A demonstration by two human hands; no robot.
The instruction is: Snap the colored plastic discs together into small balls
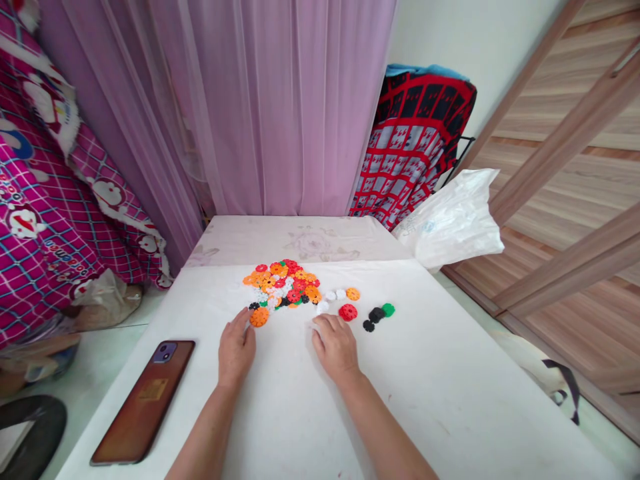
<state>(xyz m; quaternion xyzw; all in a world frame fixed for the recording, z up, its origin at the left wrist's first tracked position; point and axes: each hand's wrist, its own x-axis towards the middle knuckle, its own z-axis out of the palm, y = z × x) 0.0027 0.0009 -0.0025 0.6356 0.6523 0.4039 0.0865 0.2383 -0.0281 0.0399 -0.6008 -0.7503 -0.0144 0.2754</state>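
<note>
1. Purple curtain [280,107] at the back; before it, a white-covered table [435,400].
2. Phone [145,403], left of the table: brown back upward, long axis slanting from near left to far right, camera end farthest from the person.
3. Left hand [237,350]: fingers pointing away, loosely bent, thumb standing apart; nothing seen in its grip. Contact with the nearest discs cannot be told.
4. Large orange disc [259,317], just right of the left fingertips, at the pile's near left corner: flat, round, without a long axis, its rim notched like a flower.
5. Pile of discs [285,283], mid-table, beyond and between the hands: irregular, spread somewhat longer side to side; overlapping pieces in orange, red, white, black and green.
6. Right hand [336,343]: fingers pointing away and slightly left, curled, back of the hand upward; whether they pinch anything cannot be told.
7. White discs [341,294] and a loose orange disc [353,293], right of the pile: small, flat, in a bent row ending at the orange.
8. Red disc [348,312], just beyond the right hand: flat, notched.
9. Black discs [369,325] and green disc [389,309], farther right: grouped in a line slanting from near left to far right, green at the far end.
10. White bag [450,220], crumpled, at the table's far right edge.
</note>
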